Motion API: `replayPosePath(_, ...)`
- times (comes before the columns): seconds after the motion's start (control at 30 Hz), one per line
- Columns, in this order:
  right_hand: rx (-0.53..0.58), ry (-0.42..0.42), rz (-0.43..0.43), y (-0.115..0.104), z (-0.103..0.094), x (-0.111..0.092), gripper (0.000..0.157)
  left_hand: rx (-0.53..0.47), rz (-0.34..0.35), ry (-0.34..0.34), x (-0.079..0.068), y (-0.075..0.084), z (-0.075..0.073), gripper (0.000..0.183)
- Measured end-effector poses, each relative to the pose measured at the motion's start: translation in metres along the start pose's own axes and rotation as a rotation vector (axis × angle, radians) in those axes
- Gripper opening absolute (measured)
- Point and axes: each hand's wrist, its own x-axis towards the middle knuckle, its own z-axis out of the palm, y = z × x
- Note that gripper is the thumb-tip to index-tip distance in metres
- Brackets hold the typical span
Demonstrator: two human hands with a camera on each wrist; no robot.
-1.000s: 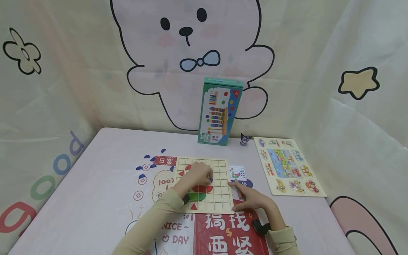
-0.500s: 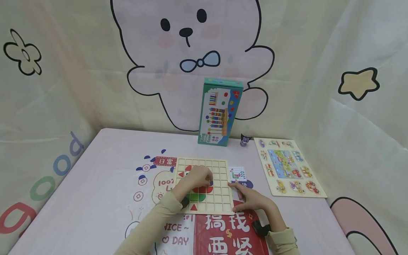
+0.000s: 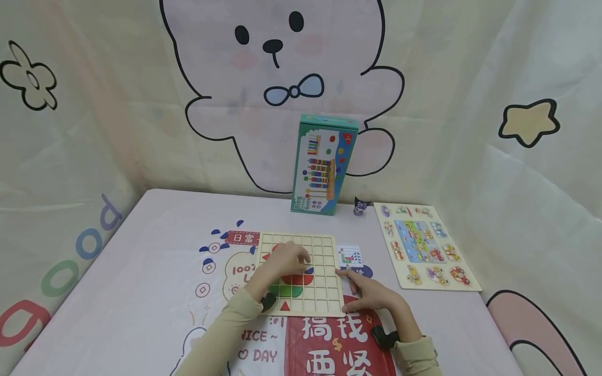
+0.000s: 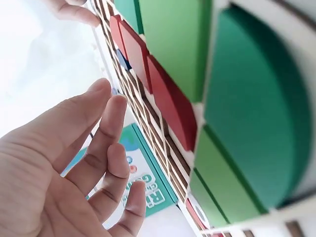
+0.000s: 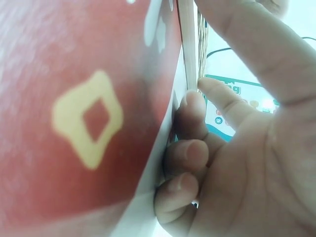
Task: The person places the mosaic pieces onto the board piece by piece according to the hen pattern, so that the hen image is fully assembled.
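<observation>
A pale gridded board (image 3: 327,293) lies on the table with coloured pieces set in its squares. My left hand (image 3: 288,259) hovers over it, fingers loosely bent and nothing between thumb and forefinger in the left wrist view. Just below its fingertips sits a small blue piece (image 3: 309,270), above a row of red pieces (image 3: 297,280). Green pieces (image 3: 290,291) and a red triangle (image 3: 285,306) lie nearer the front. At the board's right edge, my right hand (image 3: 371,293) rests with thumb and forefinger spread along the rim. Its other fingers are bent against the cloth in the right wrist view.
Several blue half-round pieces (image 3: 209,260) are scattered left of the board. A small pattern card (image 3: 350,256) lies to its right. Farther back stand a green game box (image 3: 324,164) and a purple figurine (image 3: 360,206). A picture puzzle board (image 3: 425,282) lies at the right.
My left hand has drawn slightly left from the blue piece and its fingertips have loosened, so more of that piece shows. My right hand stays at the board's edge.
</observation>
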Motion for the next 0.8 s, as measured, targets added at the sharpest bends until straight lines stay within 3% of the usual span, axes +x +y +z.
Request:
replayPosePath(0.4,-0.004,-0.007,0.000,0.000,0.000,-0.001,0.084,-0.084,-0.105,0.085,-0.022,-0.020,-0.016,0.013)
replayPosePath(0.53,-0.001,-0.003,-0.008,-0.002,-0.001,-0.002,0.084,-0.077,-0.099,0.127,-0.030,-0.026,-0.021,0.012)
replayPosePath(0.8,0.001,-0.002,-0.012,-0.001,-0.001,-0.002,0.084,-0.049,-0.172,0.178,-0.049,-0.041,-0.029,0.013)
